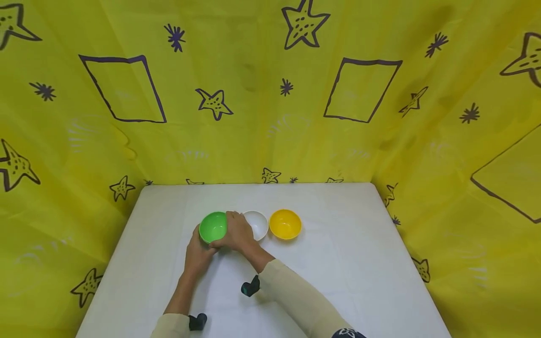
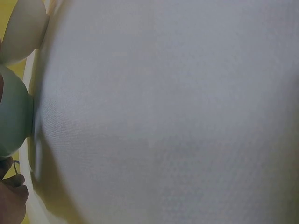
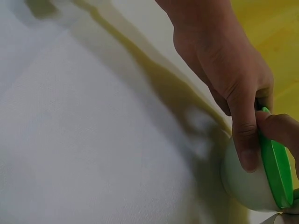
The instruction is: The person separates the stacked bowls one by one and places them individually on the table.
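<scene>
A bowl with a green inside (image 1: 213,226) and a pale outer wall (image 3: 247,182) is between both hands at the left end of a row. My left hand (image 1: 199,254) holds its left side; in the right wrist view the thumb lies along the outer wall. My right hand (image 1: 237,232) grips the right side, its thumb (image 3: 280,128) at the green rim. Close by on the right is a white bowl (image 1: 261,226), partly behind my right hand. A yellow bowl (image 1: 285,224) stands beside it. Pale bowl walls (image 2: 14,114) show at the edge of the left wrist view.
The bowls are on a white-covered table (image 1: 351,263), toward its far half. Yellow curtains (image 1: 253,141) with drawn stars and frames enclose the back and sides. A dark wrist mount (image 1: 251,286) hangs by the right sleeve, another (image 1: 197,322) by the left sleeve.
</scene>
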`<state>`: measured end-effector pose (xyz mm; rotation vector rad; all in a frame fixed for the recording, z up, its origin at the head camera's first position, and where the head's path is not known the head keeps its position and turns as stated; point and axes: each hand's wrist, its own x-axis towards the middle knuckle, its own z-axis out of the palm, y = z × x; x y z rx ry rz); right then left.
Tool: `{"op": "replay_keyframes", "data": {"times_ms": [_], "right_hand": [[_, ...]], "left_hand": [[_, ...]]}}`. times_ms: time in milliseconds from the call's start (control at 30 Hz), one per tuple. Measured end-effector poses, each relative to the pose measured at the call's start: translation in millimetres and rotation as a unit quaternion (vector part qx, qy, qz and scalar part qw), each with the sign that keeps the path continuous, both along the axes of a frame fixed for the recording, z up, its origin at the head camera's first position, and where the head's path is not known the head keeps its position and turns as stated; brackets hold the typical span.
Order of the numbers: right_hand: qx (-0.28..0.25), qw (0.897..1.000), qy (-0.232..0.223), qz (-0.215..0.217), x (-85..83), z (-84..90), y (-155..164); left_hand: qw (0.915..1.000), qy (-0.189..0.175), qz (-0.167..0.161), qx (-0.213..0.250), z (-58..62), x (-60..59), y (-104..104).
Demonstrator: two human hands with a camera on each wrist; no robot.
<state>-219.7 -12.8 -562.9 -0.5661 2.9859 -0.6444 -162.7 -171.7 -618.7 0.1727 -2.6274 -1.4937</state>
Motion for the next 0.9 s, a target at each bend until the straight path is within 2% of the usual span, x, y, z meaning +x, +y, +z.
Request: {"op": "replay_keyframes", "data": {"times_ms": [267, 500, 900], "right_hand": [[0.001, 1.000, 0.003, -0.005, -1.3, 0.7, 0.9], [-0.018, 1.000, 0.005, -0.008, -1.3, 1.9, 1.8], [-0.041, 0.999, 0.019, -0.007, 1.7, 17.1, 2.7]], "left_hand": [[1.0000, 0.008, -0.002, -0.004, 0.5, -0.1, 2.0], [0.9999, 0.007, 0.002, -0.010, 1.2, -0.3, 2.5], [0.9998, 0.008, 0.011, -0.015, -0.9, 1.3, 2.5]]}}
